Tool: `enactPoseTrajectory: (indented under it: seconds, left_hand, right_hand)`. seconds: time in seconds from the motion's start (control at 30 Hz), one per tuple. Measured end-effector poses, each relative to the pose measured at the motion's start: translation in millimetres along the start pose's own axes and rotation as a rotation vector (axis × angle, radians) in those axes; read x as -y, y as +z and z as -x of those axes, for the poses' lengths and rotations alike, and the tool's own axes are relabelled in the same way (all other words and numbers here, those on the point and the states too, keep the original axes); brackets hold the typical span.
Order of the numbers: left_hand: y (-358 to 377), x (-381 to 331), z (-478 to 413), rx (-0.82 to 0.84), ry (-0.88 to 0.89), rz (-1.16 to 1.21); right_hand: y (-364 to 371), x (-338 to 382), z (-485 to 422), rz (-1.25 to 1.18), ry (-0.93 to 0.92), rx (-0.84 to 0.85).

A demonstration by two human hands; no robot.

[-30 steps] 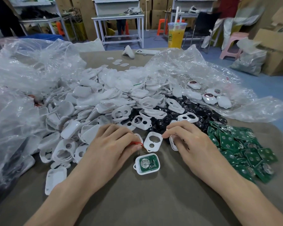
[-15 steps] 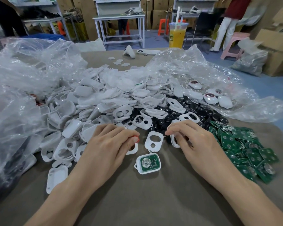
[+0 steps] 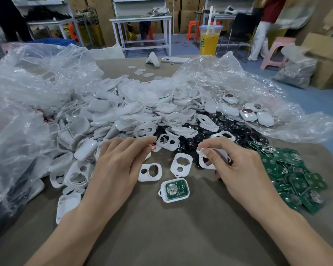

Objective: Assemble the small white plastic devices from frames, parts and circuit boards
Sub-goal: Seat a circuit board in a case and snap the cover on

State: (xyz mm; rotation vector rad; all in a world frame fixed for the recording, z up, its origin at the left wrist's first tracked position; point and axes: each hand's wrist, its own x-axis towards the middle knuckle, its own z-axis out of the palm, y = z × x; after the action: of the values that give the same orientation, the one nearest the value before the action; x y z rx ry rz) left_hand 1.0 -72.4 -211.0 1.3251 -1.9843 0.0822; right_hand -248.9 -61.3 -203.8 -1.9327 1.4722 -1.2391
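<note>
One wide-angle camera sits on the person's head, facing forward and down over the desk (image 3: 161,237). The desk's near part fills the bottom of the picture, close under the lens; its far edge runs high across. The left hand (image 3: 119,166) and right hand (image 3: 238,167) sit mid-picture, close.

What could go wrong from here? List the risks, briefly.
1. The small red part pinched in the left hand could slip into the heap of white plastic parts and be hard to find.
2. The open white shell holding a green circuit board lies between both hands; the right hand, holding a white plastic frame, might knock it.
</note>
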Motion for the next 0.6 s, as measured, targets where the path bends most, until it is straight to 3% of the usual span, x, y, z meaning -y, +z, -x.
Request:
enactPoseTrajectory:
  seconds: [0.17, 0.33, 0.6]
  left_hand:
    - [1, -3, 0, 0.053, -0.016, -0.137]
    - [-1, -9, 2, 0.024, -0.059, -0.095]
    - [0, -38, 2, -0.050, 0.329, -0.010]
  right_hand:
    - [1, 0, 0, -0.007, 0.018, 0.022]
    - [2, -2, 0, -0.200, 0.122, 0.042]
    - [8, 15, -3, -0.595, 0.214, 0.163]
